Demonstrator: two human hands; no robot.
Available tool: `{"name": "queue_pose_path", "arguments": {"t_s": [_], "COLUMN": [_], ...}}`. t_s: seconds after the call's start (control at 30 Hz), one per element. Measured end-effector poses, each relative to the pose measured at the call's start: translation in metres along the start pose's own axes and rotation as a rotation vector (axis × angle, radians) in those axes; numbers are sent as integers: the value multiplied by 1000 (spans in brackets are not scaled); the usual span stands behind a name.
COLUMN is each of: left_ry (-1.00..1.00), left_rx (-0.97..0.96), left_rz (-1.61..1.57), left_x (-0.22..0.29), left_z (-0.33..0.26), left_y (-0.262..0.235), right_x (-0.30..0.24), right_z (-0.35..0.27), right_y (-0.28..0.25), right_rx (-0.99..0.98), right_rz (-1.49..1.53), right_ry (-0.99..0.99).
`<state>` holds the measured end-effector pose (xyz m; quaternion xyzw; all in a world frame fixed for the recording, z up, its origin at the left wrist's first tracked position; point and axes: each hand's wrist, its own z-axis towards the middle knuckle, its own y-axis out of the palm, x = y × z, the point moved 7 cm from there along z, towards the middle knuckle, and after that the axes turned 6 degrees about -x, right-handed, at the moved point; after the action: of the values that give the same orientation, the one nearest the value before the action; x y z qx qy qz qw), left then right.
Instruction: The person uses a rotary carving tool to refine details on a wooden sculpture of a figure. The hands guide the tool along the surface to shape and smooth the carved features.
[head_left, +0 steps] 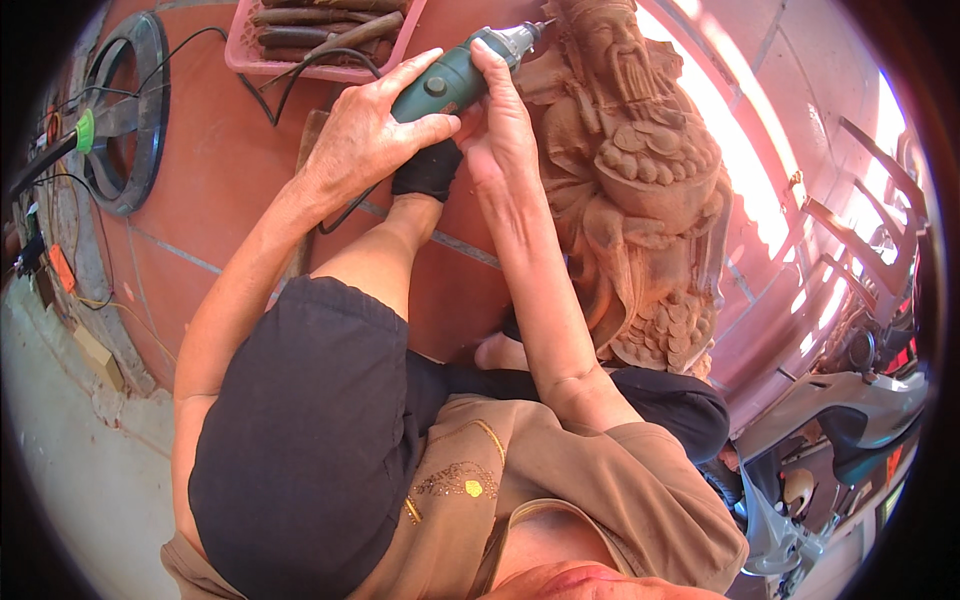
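Where the pink tray point(240, 50) sits on red tiles, holding wooden-handled chisels point(330, 25), top edge cut off. Left hand point(365, 135) and right hand point(500, 120) clamped around green rotary tool point(455, 75); bit tip against wooden statue point(630, 190), contact indistinct.

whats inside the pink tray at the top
The pink tray holds several long brown wooden-handled tools lying side by side. The top edge of the picture cuts off its far part, so the rest cannot be seen.
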<state>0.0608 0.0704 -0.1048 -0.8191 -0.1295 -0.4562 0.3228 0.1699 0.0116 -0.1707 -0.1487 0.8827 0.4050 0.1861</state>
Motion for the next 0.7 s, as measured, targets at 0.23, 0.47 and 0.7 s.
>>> {"name": "queue_pose_path", "arguments": {"t_s": [0.23, 0.47, 0.7], "left_ry": [-30, 52, 44], "left_rx": [17, 1, 1], "left_rz": [-35, 40, 156], "left_x": [2, 12, 18], "left_z": [-2, 9, 16], "left_y": [-6, -9, -16], "right_x": [1, -3, -4], "right_z": [5, 9, 13], "right_y": [6, 4, 8], "right_rx": [-18, -1, -66], "right_rz": [-4, 21, 117], "right_ry": [12, -8, 5]}}
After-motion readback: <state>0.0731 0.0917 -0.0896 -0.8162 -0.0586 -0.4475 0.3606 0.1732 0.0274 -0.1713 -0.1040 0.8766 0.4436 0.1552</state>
